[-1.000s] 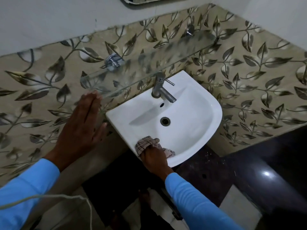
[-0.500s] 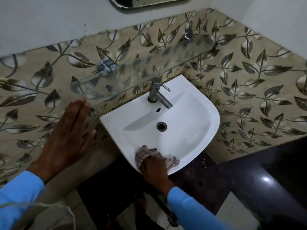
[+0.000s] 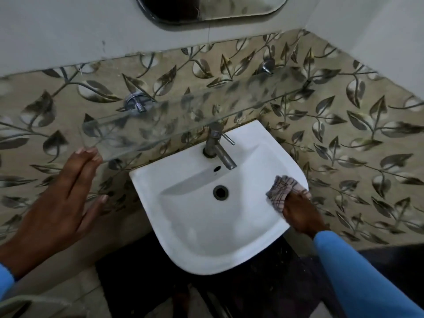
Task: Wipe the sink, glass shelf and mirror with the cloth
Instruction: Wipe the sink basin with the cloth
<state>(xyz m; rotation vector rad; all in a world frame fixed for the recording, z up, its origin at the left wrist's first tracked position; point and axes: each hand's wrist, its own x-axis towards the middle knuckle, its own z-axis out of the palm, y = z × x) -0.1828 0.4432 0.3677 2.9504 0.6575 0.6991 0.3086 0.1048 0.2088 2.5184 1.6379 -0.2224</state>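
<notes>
Right now the cloth sits bunched on the right-hand rim of the sink, pressed there by the right hand, whose fingers curl over it and grip it. It is a pale, soft fabric crossed with dark check lines; its lower part is hidden under the knuckles, so its full shape cannot be made out. The sink is glossy white ceramic, squared at the back and rounded at the front, with a dark round drain in the bowl and a small overflow hole behind it. A dull metal tap stands at the back edge, its spout angled down toward the bowl and a thin lever poking out to the right.

Just above the tap runs the glass shelf, clear and hazy with smears, its edges hard to follow against the patterned tiles behind it. Two chrome brackets hold it to the wall. The left hand lies flat against the tiles with its fingers straight and relaxed, holding nothing; its fingertips reach the shelf's left corner, though whether they touch the glass cannot be told. The tiles are beige with dark leaf sprays. Above them, on plain grey wall, the mirror shows only its rounded lower edge; the rest is cut off. Blue sleeves cover both forearms.
</notes>
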